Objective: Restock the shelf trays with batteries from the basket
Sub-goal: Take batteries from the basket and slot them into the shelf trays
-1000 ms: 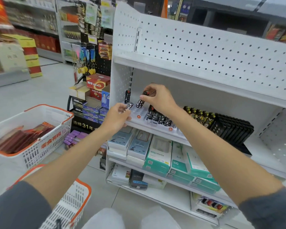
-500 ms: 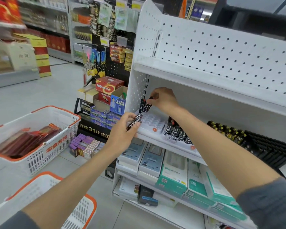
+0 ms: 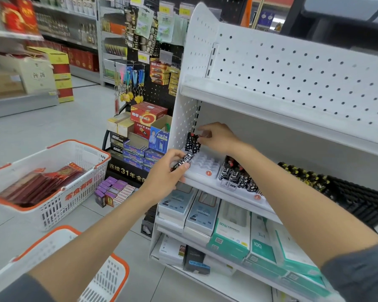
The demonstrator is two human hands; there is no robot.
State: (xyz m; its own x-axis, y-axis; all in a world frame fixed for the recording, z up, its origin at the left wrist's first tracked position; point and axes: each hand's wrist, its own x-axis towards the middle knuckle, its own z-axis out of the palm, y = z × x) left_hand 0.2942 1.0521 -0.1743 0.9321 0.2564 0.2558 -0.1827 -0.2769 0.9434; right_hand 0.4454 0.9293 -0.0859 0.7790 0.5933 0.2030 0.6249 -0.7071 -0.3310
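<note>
We have the right hand [image 3: 216, 138] pinching star-patterned batteries [image 3: 192, 141] upright at the back-left corner of the white tray [image 3: 207, 164]. The left hand [image 3: 168, 171] grips another battery [image 3: 183, 161] at that tray's front-left edge, not yet slotted. We judge it early: most of that tray's slots are bare, the neighbour tray [image 3: 229, 185] to its right looks filled, and the basket [image 3: 61, 231] is well below-left of the tray, contents not visible. It's tight left of the tray against the side panel [image 3: 183, 118] and under the upper shelf [image 3: 271, 105], open at the tray's front.
</note>
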